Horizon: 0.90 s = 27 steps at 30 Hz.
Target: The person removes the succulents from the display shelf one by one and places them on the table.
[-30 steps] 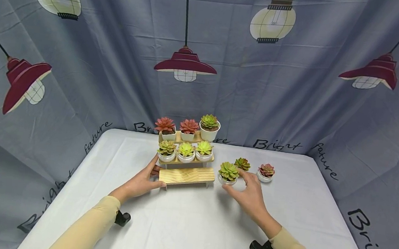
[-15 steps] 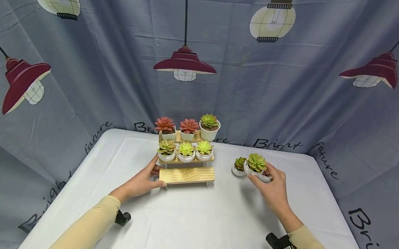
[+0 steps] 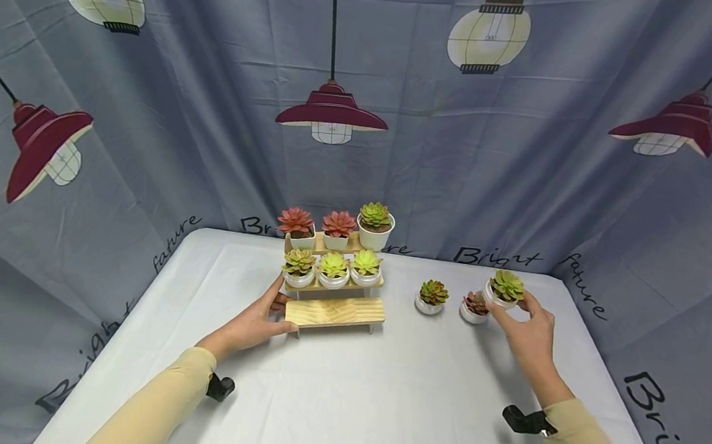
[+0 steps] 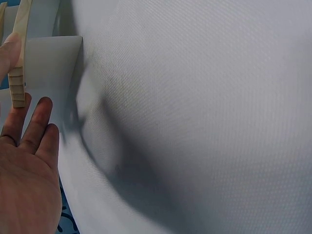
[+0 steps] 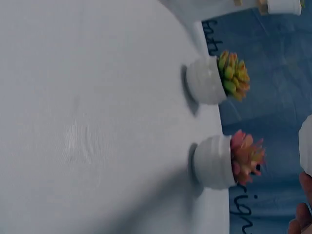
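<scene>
My right hand (image 3: 531,338) holds a green potted succulent (image 3: 507,287) in a white pot, raised at the right side of the table. Only the edge of that pot (image 5: 306,146) shows in the right wrist view. Just left of it, a reddish potted succulent (image 3: 474,307) stands on the table, with a green-and-red one (image 3: 432,296) further left. My left hand (image 3: 252,325) grips the left end of a tiered wooden plant stand (image 3: 335,312), thumb at the front edge of its lowest shelf. In the left wrist view the other fingers (image 4: 36,126) extend behind that shelf's end.
The stand's middle tier carries three green succulents, among them a yellow-green one (image 3: 333,267). On the top tier are two red succulents (image 3: 295,223) and a larger green one (image 3: 374,225). A white cloth (image 3: 336,408) covers the table; a printed curtain (image 3: 222,128) hangs behind.
My right hand has carried the green succulent rightward, past the two standing pots, which are now both uncovered. My left hand stays on the stand.
</scene>
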Each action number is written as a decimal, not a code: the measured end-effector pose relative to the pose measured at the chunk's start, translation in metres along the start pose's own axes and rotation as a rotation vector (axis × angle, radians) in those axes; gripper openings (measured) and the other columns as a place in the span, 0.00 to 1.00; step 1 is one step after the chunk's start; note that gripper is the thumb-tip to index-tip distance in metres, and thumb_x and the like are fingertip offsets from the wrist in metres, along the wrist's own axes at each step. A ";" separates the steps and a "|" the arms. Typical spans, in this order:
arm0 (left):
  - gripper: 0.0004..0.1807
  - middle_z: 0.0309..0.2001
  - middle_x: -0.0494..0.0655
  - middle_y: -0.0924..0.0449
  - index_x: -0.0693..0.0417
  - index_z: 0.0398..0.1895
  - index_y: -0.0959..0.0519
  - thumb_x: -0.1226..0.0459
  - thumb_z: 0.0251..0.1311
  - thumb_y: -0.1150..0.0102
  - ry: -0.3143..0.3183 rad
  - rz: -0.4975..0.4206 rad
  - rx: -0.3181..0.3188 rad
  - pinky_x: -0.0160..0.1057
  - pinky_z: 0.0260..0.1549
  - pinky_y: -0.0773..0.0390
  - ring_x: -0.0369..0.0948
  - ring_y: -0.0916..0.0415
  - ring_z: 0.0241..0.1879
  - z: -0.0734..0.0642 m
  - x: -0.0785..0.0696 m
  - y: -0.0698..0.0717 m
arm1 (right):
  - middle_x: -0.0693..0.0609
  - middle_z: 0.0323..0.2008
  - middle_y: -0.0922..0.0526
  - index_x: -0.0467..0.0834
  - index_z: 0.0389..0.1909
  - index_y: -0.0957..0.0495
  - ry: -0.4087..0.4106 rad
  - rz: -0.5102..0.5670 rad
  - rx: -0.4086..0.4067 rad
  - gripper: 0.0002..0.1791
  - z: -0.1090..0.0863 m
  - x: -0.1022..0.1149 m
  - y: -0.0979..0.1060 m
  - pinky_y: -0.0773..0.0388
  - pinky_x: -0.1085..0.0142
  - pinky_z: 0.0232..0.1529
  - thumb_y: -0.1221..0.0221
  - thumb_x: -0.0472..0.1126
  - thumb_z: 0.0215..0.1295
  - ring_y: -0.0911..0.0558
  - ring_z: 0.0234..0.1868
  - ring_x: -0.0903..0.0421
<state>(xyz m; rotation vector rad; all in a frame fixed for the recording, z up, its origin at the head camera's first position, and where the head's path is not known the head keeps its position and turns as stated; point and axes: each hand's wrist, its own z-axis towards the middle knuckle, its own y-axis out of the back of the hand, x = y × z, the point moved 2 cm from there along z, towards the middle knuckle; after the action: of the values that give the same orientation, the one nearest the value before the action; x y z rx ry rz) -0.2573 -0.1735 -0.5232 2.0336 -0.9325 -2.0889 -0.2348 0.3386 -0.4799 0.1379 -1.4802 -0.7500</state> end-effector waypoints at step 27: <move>0.65 0.61 0.54 0.32 0.44 0.84 0.70 0.56 0.61 0.26 0.010 0.000 0.004 0.56 0.68 0.35 0.51 0.31 0.63 0.001 0.000 0.000 | 0.33 0.69 0.31 0.35 0.77 0.41 -0.205 -0.167 -0.036 0.52 0.031 -0.069 0.010 0.43 0.40 0.66 0.37 0.66 0.65 0.42 0.69 0.33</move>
<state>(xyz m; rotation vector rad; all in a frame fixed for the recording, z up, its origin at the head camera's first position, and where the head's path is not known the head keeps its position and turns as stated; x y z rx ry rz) -0.2580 -0.1733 -0.5236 2.0446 -0.9361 -2.0761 -0.2544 0.3940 -0.5294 0.1624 -1.6632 -0.9477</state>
